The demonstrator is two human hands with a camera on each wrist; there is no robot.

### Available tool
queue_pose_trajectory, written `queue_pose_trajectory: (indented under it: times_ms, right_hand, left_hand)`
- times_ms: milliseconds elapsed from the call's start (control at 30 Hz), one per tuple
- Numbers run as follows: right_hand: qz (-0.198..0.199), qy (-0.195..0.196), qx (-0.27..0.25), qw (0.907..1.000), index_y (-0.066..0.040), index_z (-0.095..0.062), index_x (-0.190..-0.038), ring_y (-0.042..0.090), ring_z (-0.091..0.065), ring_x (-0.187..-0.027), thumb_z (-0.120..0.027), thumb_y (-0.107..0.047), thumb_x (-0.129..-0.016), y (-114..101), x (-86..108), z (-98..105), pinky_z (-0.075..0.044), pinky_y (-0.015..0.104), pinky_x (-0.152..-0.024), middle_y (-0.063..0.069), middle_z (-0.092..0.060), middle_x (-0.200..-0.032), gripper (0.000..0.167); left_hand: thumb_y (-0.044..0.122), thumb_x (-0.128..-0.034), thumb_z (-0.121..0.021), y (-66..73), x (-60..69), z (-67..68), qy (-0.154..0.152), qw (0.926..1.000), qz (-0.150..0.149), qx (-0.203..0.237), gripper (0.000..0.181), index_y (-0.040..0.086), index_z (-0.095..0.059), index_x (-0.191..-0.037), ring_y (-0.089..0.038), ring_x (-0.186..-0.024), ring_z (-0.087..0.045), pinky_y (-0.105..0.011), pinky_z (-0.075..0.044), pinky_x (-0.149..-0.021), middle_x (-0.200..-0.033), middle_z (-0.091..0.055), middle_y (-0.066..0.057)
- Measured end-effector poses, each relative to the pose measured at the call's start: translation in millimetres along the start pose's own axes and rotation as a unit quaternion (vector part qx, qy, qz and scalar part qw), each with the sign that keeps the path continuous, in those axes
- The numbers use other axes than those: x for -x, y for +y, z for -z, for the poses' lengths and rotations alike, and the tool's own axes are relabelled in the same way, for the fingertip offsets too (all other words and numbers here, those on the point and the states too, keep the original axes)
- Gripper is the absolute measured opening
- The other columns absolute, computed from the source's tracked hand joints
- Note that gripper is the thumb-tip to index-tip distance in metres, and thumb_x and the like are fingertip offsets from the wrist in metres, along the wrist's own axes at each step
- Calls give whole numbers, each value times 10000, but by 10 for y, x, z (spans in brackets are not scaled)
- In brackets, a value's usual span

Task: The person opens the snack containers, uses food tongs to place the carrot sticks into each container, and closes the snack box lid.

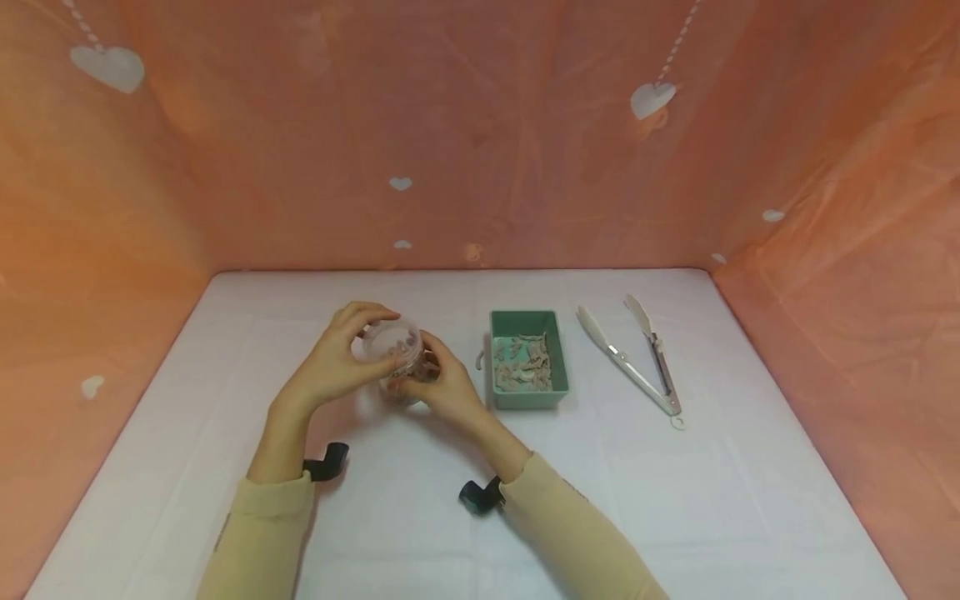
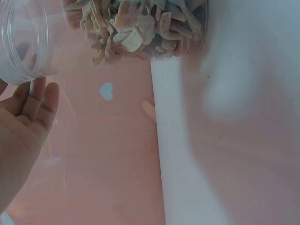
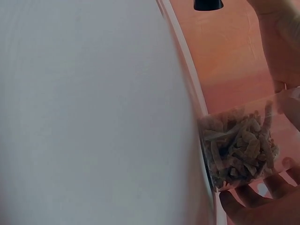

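A clear plastic jar (image 1: 395, 342) stands left of the tray, tilted slightly. Dried brown-grey strips (image 2: 131, 28) fill its lower part. My left hand (image 1: 341, 354) curls thumb and fingers round the jar's top rim. Lower down, my right hand (image 1: 447, 390) grips the jar's body from the right. In the left wrist view, fingers touch the ridged clear neck (image 2: 35, 47). The right wrist view shows the jar's contents (image 3: 241, 150) through its wall, with right-hand fingers (image 3: 251, 197) against it. I cannot tell whether a lid sits on the rim.
A green rectangular tray (image 1: 528, 401) holds more of these strips. One loose strip (image 1: 479, 360) lies just left of it. Farther right lie spread tongs (image 1: 626, 367) with pale tips. A white cloth covers the table (image 1: 420, 550), and orange sheeting (image 1: 510, 150) surrounds its back and sides.
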State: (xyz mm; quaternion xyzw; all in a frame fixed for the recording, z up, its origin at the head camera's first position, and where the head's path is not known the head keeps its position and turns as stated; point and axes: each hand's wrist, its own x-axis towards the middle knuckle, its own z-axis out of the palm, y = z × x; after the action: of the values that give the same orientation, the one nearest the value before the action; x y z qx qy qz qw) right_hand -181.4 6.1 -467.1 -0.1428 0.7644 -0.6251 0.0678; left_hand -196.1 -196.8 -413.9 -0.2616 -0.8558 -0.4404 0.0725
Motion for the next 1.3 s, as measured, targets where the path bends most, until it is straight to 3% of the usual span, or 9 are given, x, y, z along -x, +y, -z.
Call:
queue_pose_trajectory:
  times_ms: [433, 700, 967, 1067, 1200, 1300]
  right_hand:
    - [73, 76, 195, 9998, -153, -490, -1544, 261, -586, -1222, -848, -162, -876, -52, 30, 60, -507, 416, -1022, 125, -590, -1406, 758]
    - [231, -62, 360, 9991, -158, -477, -1563, 267, -582, -1182, -850, -135, -877, -84, 56, 112, -514, 394, -983, 127, -559, -1441, 782]
    - [318, -187, 336, 9988, -152, -457, -1575, 299, -596, -1191, -843, -108, -885, -69, 32, 153, -531, 407, -978, 139, -567, -1431, 792]
    - [313, -166, 240, 9991, -134, -451, -1577, 311, -591, -1217, -838, -98, -886, -74, 29, 162, -527, 426, -1002, 153, -567, -1433, 793]
    - [360, -125, 143, 9992, -111, -450, -1575, 314, -574, -1239, -831, -92, -887, -97, 34, 170, -508, 468, -1035, 172, -561, -1432, 787]
    - [345, -108, 134, 9993, -100, -452, -1572, 326, -582, -1215, -833, -91, -886, -106, 35, 171, -512, 477, -1025, 182, -570, -1408, 785]
  left_hand:
    - [88, -818, -886, 14, 3, 15, -147, 9998, -54, 146, 642, 28, -595, -1387, -254, -1198, -515, -391, -423, -956, -1378, -555, -114]
    - [67, -853, -847, 53, 9, 45, -363, 9988, -72, 329, 589, 57, -604, -1389, -274, -1281, -481, -387, -406, -970, -1417, -547, -122]
    - [11, -878, -774, 53, 18, 59, -644, 9958, -33, 648, 605, 52, -562, -1443, -303, -1374, -460, -583, -383, -1074, -1504, -515, -114]
    - [9, -882, -767, 48, 14, 53, -718, 9949, -88, 710, 632, 66, -540, -1469, -300, -1428, -419, -605, -355, -1101, -1563, -474, -85]
    - [46, -888, -802, 37, 3, 32, -502, 9961, -56, 724, 644, 75, -534, -1472, -301, -1452, -390, -576, -358, -1100, -1575, -450, -87]
    - [69, -872, -834, 29, 1, 20, -251, 9978, 45, 614, 649, 63, -545, -1454, -307, -1367, -444, -543, -394, -1062, -1512, -472, -117]
